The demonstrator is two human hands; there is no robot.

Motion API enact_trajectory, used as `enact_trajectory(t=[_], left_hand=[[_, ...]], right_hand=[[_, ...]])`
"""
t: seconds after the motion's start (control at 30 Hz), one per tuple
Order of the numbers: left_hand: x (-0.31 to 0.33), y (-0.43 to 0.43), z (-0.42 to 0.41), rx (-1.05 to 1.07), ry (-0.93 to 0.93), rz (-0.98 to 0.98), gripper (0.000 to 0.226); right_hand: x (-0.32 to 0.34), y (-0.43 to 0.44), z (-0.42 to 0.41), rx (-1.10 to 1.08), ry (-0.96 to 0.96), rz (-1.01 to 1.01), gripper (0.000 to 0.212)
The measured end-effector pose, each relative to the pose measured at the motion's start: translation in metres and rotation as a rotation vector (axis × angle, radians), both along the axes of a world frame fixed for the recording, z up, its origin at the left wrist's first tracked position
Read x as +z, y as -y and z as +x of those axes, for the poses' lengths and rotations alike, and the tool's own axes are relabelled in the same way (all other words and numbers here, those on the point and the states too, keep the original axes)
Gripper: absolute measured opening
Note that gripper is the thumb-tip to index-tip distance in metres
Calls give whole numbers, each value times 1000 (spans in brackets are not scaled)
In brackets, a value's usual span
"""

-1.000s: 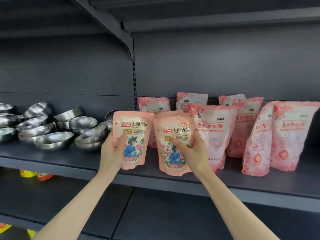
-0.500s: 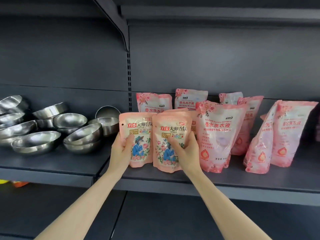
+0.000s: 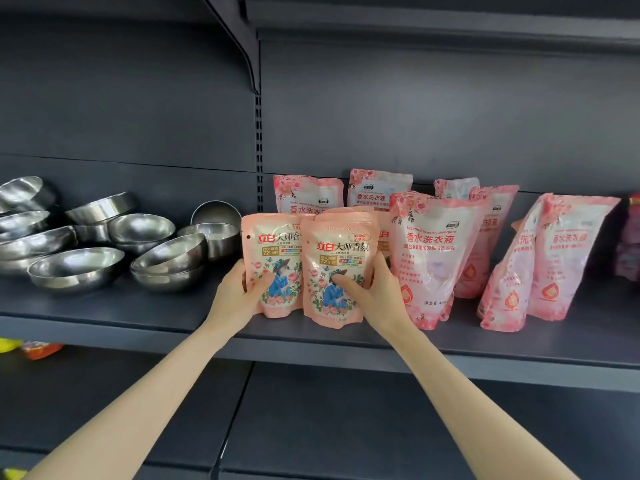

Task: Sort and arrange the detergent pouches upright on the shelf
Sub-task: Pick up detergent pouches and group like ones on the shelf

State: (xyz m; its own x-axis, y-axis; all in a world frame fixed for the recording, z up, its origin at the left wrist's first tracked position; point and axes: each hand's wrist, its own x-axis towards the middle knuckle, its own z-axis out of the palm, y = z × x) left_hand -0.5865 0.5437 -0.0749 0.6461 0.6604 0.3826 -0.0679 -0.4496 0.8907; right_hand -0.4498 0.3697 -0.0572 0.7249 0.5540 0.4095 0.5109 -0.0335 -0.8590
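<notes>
Lowered since a second ago, both small pouches now stand at the shelf (image 3: 138,315) front: left hand (image 3: 237,297) clasps the left pouch (image 3: 273,247), right hand (image 3: 372,296) the right pouch (image 3: 334,258), steadying them upright.

1. A dark grey metal shelf (image 3: 104,317) runs from side to side.
2. Behind it stands a flat, dark grey back wall (image 3: 433,116).
3. A thin post (image 3: 258,150) with small holes goes up the back wall.
4. A curved bracket (image 3: 242,46) sits on top of the post.
5. A lower shelf (image 3: 346,427), also dark grey, lies below.
</notes>
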Motion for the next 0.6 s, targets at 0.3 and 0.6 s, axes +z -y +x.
enact_trajectory(t=[0.3,0.6], left_hand=[[10,7,-18,270,-350,298,26],[43,71,-41,421,-690,482,33]], right_hand=[[13,20,2,-70,187,-342,52],[38,71,-3,-11,326,-507,19]])
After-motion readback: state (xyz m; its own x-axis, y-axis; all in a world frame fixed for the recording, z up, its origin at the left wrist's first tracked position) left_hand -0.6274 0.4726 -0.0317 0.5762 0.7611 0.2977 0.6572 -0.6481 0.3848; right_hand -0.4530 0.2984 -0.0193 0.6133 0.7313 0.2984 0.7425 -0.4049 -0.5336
